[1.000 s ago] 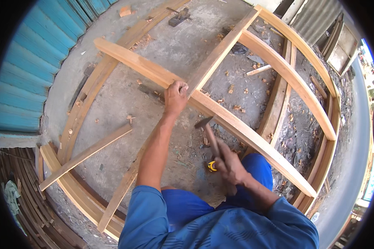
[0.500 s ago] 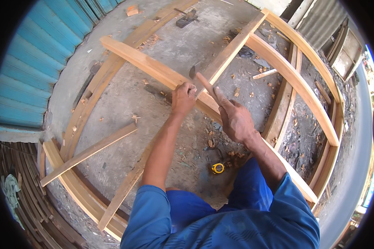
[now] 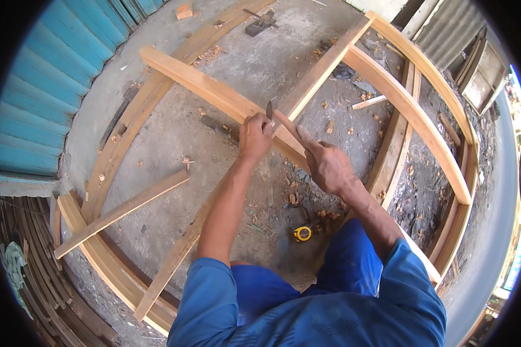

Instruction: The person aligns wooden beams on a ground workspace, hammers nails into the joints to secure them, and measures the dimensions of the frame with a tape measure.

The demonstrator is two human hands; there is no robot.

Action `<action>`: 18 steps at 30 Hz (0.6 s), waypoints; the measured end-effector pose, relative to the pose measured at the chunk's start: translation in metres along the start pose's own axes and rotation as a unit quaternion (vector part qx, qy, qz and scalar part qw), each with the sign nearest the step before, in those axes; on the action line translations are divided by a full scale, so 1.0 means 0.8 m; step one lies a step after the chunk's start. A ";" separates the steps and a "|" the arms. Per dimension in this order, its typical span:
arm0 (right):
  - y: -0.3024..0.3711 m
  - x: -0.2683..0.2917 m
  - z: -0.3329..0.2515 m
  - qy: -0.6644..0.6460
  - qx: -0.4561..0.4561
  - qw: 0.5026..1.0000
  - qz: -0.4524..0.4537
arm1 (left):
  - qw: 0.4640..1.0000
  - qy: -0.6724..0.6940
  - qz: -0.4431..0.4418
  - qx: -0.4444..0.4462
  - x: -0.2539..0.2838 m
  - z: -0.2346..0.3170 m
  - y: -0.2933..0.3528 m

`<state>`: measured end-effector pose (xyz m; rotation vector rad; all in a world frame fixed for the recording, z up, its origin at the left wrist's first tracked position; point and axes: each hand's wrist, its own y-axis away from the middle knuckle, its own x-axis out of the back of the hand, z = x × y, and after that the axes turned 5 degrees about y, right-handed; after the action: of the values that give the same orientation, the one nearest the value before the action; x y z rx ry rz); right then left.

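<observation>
My right hand is wrapped round the wooden handle of a hammer. The dark hammer head is right by the fingertips of my left hand. Those fingers are pinched at the top of a long wooden beam; whatever they hold is too small to make out. At this spot a second beam from the upper right meets the first. My right wrist is above the lower right part of the wooden frame.
Curved frame pieces stand at the right. A yellow tape measure lies on the floor near my knees. A hand plane sits at the far side, wood shavings around. Loose battens lie at left, near a blue wall and stacked planks.
The hammer head has come down and slightly right, closer to my left fingertips. My left hand has stayed in almost the same place on the beam.
</observation>
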<state>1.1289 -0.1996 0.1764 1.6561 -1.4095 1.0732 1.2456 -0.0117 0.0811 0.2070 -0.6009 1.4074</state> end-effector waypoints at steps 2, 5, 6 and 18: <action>0.009 0.012 -0.023 -0.067 0.049 0.989 0.121 | 1.000 0.013 0.007 0.003 0.006 -0.002 0.004; 0.011 0.014 -0.034 -0.087 0.057 0.980 0.170 | 1.000 -0.012 0.004 0.005 0.006 0.009 -0.002; 0.011 0.005 -0.025 -0.026 -0.006 0.998 0.060 | 0.999 -0.041 -0.002 0.006 0.002 0.011 0.002; 0.093 -0.012 0.002 -0.247 -0.090 0.963 0.067 | 0.996 0.070 0.026 0.039 0.000 0.007 -0.008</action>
<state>1.0548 -0.2094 0.1667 1.7857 -1.8972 0.5920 1.2501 -0.0159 0.0872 0.1554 -0.4387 1.4834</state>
